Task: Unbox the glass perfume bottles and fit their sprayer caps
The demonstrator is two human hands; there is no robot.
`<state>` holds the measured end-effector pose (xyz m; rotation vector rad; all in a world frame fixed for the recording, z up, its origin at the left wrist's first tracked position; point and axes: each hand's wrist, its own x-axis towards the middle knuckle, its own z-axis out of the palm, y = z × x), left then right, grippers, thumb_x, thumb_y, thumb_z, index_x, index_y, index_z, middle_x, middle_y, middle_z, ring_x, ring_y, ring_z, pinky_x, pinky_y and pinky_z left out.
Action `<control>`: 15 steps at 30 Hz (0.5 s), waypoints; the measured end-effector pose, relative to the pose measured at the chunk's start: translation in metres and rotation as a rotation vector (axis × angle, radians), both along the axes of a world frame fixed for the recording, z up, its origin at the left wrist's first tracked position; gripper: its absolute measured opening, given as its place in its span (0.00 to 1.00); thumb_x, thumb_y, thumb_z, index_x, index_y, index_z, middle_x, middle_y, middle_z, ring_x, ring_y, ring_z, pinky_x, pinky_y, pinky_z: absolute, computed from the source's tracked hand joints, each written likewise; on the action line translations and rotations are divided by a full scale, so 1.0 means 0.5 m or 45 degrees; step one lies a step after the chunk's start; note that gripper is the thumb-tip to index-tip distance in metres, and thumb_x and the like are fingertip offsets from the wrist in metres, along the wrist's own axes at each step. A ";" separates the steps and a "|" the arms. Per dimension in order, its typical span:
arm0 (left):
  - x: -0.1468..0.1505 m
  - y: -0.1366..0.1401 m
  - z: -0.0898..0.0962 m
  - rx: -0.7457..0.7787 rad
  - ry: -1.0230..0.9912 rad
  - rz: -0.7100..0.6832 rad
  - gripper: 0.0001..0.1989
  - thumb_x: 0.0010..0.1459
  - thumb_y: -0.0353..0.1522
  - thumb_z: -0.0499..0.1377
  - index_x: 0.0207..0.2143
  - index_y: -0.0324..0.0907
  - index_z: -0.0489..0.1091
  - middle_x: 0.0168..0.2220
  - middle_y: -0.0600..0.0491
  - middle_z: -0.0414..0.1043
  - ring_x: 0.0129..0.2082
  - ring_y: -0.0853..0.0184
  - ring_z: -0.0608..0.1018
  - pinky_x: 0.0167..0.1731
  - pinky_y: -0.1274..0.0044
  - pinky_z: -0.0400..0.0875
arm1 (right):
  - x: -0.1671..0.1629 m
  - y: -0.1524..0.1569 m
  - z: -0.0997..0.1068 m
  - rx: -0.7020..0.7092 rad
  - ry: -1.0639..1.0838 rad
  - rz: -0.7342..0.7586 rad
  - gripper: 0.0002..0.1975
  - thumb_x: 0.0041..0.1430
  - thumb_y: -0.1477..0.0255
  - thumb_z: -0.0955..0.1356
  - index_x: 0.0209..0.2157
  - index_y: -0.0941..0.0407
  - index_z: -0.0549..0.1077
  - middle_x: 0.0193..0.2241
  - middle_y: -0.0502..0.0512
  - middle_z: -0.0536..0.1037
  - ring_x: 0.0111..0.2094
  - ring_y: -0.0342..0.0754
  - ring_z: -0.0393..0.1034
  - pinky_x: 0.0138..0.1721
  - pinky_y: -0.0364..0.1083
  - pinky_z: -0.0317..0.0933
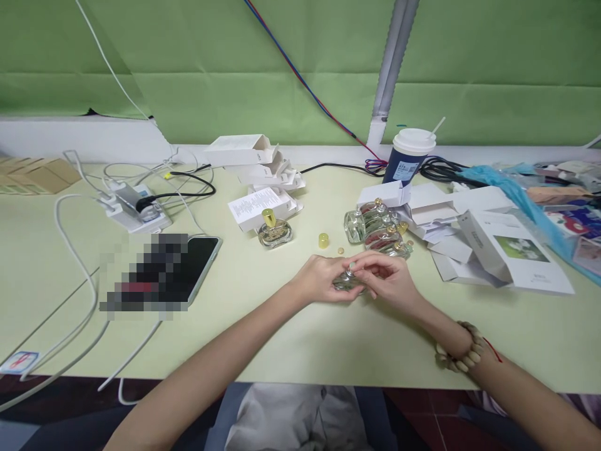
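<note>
A small clear glass perfume bottle (pixel 346 281) rests in my left hand (pixel 322 280), its fingers curled around the glass. My right hand (pixel 389 280) pinches the top of that bottle at the neck; the fingertips hide much of this part. Just beyond the hands lie a gold cap (pixel 323 240) and a tiny gold ring (pixel 340 250). To their left stands a perfume bottle with a gold cap (pixel 275 233). Several more glass bottles (pixel 381 227) lie grouped behind my right hand, one end-on (pixel 354 227).
White cartons (pixel 263 208) are piled at the back, with opened cartons (pixel 507 247) on the right. A lidded paper cup (pixel 407 160) stands behind. Leftward are a phone (pixel 200 266), a power strip (pixel 136 207) and trailing white cables (pixel 91 275). Blue plastic (pixel 526 213) covers the far right.
</note>
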<state>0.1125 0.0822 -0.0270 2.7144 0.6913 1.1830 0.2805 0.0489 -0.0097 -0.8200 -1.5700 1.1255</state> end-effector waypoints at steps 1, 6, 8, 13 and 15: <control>0.000 0.000 0.000 -0.011 0.014 0.008 0.13 0.51 0.39 0.55 0.34 0.39 0.68 0.24 0.58 0.73 0.19 0.77 0.72 0.19 0.84 0.61 | 0.000 -0.001 0.001 0.008 -0.010 -0.010 0.03 0.53 0.74 0.69 0.30 0.57 0.76 0.35 0.56 0.75 0.15 0.33 0.61 0.13 0.35 0.59; 0.000 0.000 -0.004 -0.048 0.034 0.020 0.12 0.51 0.40 0.54 0.33 0.40 0.68 0.23 0.58 0.73 0.19 0.77 0.72 0.19 0.84 0.60 | 0.001 -0.003 0.005 -0.043 -0.047 -0.013 0.04 0.53 0.72 0.69 0.30 0.58 0.75 0.31 0.54 0.75 0.14 0.34 0.61 0.13 0.36 0.57; 0.001 0.001 -0.006 -0.030 0.018 0.024 0.11 0.51 0.39 0.54 0.29 0.40 0.68 0.21 0.58 0.71 0.18 0.78 0.70 0.18 0.83 0.59 | 0.002 -0.003 0.006 -0.097 -0.087 -0.019 0.06 0.53 0.72 0.69 0.34 0.57 0.74 0.21 0.49 0.72 0.13 0.35 0.59 0.13 0.35 0.55; -0.001 0.003 -0.003 -0.028 0.052 0.046 0.12 0.50 0.39 0.54 0.30 0.40 0.70 0.21 0.58 0.71 0.18 0.78 0.69 0.18 0.84 0.57 | 0.004 -0.004 0.007 -0.064 -0.125 0.013 0.06 0.56 0.70 0.67 0.31 0.58 0.74 0.35 0.56 0.75 0.16 0.34 0.61 0.14 0.37 0.56; -0.006 0.007 0.002 -0.015 0.063 0.051 0.11 0.50 0.39 0.55 0.28 0.40 0.69 0.19 0.58 0.70 0.17 0.78 0.68 0.18 0.84 0.56 | 0.004 -0.005 0.007 -0.074 -0.143 0.040 0.08 0.56 0.69 0.67 0.36 0.57 0.74 0.45 0.58 0.73 0.16 0.33 0.60 0.15 0.37 0.57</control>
